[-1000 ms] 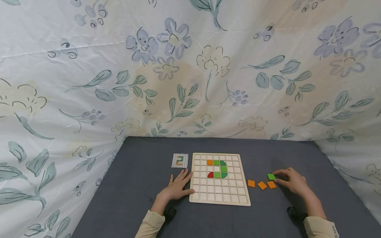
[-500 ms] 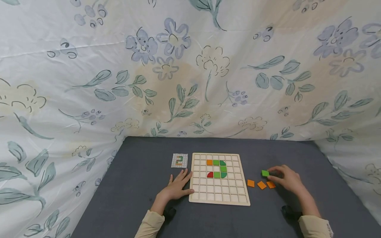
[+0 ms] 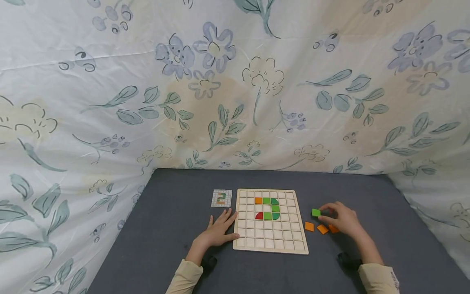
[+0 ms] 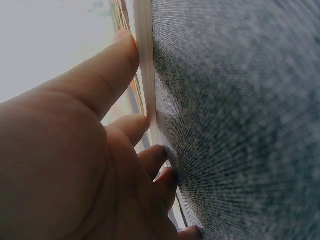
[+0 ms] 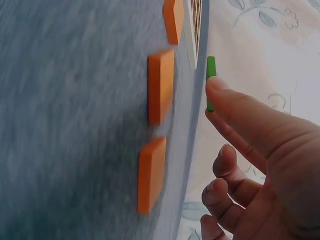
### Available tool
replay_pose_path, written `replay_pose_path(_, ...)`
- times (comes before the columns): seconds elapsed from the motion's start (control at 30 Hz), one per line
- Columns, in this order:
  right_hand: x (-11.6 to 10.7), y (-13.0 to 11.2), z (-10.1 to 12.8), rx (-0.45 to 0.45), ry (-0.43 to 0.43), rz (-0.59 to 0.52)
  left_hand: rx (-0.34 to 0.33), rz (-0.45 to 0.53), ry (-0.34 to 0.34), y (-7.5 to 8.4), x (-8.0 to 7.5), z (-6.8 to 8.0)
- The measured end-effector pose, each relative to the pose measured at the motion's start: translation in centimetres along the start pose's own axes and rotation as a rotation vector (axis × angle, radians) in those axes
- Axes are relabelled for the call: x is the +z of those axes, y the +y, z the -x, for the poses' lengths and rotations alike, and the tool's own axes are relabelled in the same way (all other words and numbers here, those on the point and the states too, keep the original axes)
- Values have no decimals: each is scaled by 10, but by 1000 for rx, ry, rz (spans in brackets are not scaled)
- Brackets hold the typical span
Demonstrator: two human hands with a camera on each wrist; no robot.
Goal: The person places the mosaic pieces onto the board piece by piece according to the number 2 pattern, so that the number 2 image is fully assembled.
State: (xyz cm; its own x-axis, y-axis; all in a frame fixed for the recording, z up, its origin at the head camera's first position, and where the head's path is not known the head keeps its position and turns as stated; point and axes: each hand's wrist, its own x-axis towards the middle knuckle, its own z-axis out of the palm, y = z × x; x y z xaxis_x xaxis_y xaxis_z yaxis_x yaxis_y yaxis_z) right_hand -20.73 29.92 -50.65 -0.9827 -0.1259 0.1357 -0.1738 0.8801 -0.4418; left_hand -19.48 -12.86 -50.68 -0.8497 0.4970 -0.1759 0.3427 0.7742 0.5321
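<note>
A wooden grid board lies on the dark grey table; orange, green and red tiles fill some of its upper cells. My left hand rests flat on the table, its thumb touching the board's left edge. My right hand pinches a green square tile between thumb and fingers, lifted just right of the board. In the right wrist view the green tile shows edge-on at the fingertip. Three orange tiles lie on the table under that hand.
A small pattern card lies left of the board's top corner. Flowered cloth hangs behind and on both sides of the table. In the right wrist view the orange tiles lie in a row.
My right hand has lifted the green tile from beside the orange tiles and carried it left toward the board. The left hand has stayed still.
</note>
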Motion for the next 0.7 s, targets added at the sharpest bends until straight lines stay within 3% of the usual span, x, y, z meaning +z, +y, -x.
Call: replay_pose_path(0.7, 22, -35, -13, -81, 2, -43, 0, -8, 4, -1, 2, 0)
